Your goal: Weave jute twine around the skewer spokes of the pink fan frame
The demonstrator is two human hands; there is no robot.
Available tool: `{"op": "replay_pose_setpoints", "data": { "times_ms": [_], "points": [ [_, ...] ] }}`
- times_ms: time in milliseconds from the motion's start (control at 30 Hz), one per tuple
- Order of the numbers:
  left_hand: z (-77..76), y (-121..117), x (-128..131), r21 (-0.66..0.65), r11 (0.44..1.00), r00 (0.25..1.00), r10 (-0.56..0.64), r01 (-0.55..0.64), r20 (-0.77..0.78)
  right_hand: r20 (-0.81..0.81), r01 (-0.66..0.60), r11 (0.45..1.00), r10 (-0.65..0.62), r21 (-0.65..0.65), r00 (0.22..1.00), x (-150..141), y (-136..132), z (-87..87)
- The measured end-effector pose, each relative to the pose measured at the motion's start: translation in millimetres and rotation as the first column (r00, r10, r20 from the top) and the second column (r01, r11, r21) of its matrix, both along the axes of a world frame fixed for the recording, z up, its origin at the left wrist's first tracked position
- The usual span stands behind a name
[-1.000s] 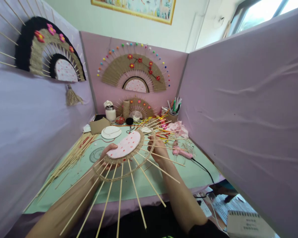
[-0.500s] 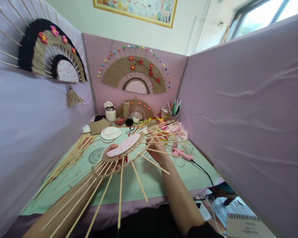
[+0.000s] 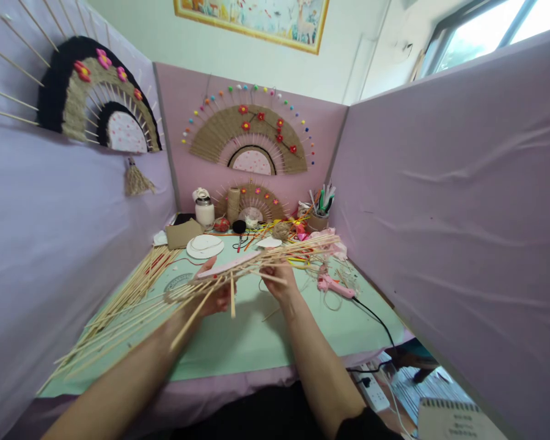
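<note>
A half-round fan frame with a pink dotted centre and thin wooden sticks fanning out is held above the table, tilted so that I see it almost edge-on. My left hand grips it from beneath on the left, its thumb showing at the rim. On the other side, my right hand has its fingers closed near the sticks and the twine edge; the fingertips are partly hidden. Several sticks point toward me and to both sides.
Loose sticks lie along the left edge, by a clear protractor. White discs, a twine cone and a jar stand behind. A pink glue gun with a black cord lies right. Finished fans hang on the panels.
The fan frame has tipped from showing its dotted face to nearly edge-on, and its near sticks have swung up. My right hand has shifted slightly left with it.
</note>
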State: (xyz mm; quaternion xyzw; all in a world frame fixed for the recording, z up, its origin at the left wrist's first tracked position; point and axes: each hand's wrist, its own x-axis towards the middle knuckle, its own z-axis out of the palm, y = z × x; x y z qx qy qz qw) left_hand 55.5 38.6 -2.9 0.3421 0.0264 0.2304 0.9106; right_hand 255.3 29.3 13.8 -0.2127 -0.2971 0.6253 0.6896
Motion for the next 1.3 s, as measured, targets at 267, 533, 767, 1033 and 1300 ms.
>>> {"op": "replay_pose_setpoints", "data": {
  "times_ms": [267, 533, 767, 1033, 1300],
  "points": [
    [12.7, -4.1, 12.0, -0.116, 0.955, 0.950, 0.249, -0.273, -0.189, -0.073, 0.152, 0.982, -0.161, -0.113, 0.984, -9.8, 4.3, -10.0],
    [19.1, -4.5, 26.2, -0.263, 0.782, 0.824, 0.545, -0.566, -0.153, -0.078, 0.235, 0.957, -0.250, -0.168, 0.965, -21.9, 5.7, -16.5],
    [19.4, -3.1, 25.5, -0.348, 0.626, 0.690, 0.718, -0.697, -0.092, -0.073, 0.252, 0.950, -0.269, -0.185, 0.961, -37.2, 8.4, -3.0],
    [8.8, 5.0, 38.1, -0.112, 0.599, 0.609, 0.784, -0.793, -0.118, -0.078, 0.242, 0.952, -0.260, -0.189, 0.962, -55.4, 5.6, -3.1],
    [9.2, 17.8, 68.6, -0.038, 0.698, 0.696, 0.706, -0.715, -0.129, -0.051, 0.214, 0.967, -0.223, -0.138, 0.973, -67.1, -8.0, -6.7]
  ]
}}
